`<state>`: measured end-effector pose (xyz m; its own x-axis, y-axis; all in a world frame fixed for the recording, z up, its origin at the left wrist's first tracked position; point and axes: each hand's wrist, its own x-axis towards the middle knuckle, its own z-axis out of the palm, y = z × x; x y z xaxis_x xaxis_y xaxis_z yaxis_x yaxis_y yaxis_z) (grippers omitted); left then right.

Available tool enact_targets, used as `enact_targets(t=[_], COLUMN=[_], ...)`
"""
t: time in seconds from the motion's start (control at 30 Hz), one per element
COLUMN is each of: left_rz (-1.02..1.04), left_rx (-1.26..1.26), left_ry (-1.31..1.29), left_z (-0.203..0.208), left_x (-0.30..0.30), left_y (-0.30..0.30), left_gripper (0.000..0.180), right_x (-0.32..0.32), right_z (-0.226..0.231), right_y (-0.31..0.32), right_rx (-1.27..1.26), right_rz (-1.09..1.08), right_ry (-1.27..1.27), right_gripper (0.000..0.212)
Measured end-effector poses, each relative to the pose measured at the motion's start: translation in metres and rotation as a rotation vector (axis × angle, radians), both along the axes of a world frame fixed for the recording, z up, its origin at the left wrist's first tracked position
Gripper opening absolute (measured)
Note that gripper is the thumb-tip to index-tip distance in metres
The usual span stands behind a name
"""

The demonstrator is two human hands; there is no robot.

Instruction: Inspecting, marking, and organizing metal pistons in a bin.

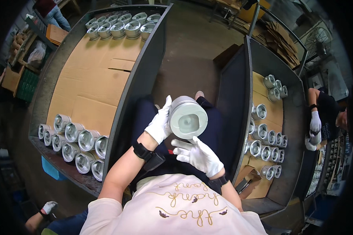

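A silver metal piston (189, 120) is held up in front of my body, its round face with a shallow bowl turned toward me. My left hand (159, 123), in a white glove, is closed around the piston's left side. Just below the piston's lower edge is my right hand (200, 156), also gloved. Its fingers are spread, and the thumb tip lies close to the rim; I cannot tell whether it touches. Both forearms wear black wrist straps.
On my left stands a dark metal bin (123, 102) lined with cardboard, with pistons (88, 140) in rows at its near and far ends. A second bin (245, 102) on my right holds more pistons (259, 147) and a small cardboard box (248, 181). A co-worker's gloved hands (315, 122) are beyond it.
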<state>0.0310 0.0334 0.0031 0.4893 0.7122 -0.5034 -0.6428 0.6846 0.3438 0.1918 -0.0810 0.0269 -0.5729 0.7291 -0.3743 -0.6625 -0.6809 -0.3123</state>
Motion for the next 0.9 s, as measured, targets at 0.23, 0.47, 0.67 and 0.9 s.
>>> enact_targets(t=[0.23,0.47,0.67,0.9], left_rz=[0.047,-0.115,-0.078,-0.032], left_rx=[0.642,0.703,0.738,0.733], left_ry=[0.661,0.699,0.738,0.701], left_z=[0.003,0.025,0.009,-0.002], left_x=[-0.006,0.000,0.001,-0.003], left_y=[-0.003,-0.014,-0.017,-0.020], left_gripper=[0.055,0.059,0.061,0.056], right_x=[-0.025,-0.025,-0.015,-0.001], right_z=[-0.024,-0.035,-0.037,-0.042], right_y=[0.010,0.007,0.009,0.021], right_rx=[-0.159,-0.247,-0.256,0.127], right_rz=[-0.175,-0.226,-0.283,-0.360], right_ry=[0.577,0.779,0.654,-0.092], right_gripper=[0.053,0.052,0.052,0.051])
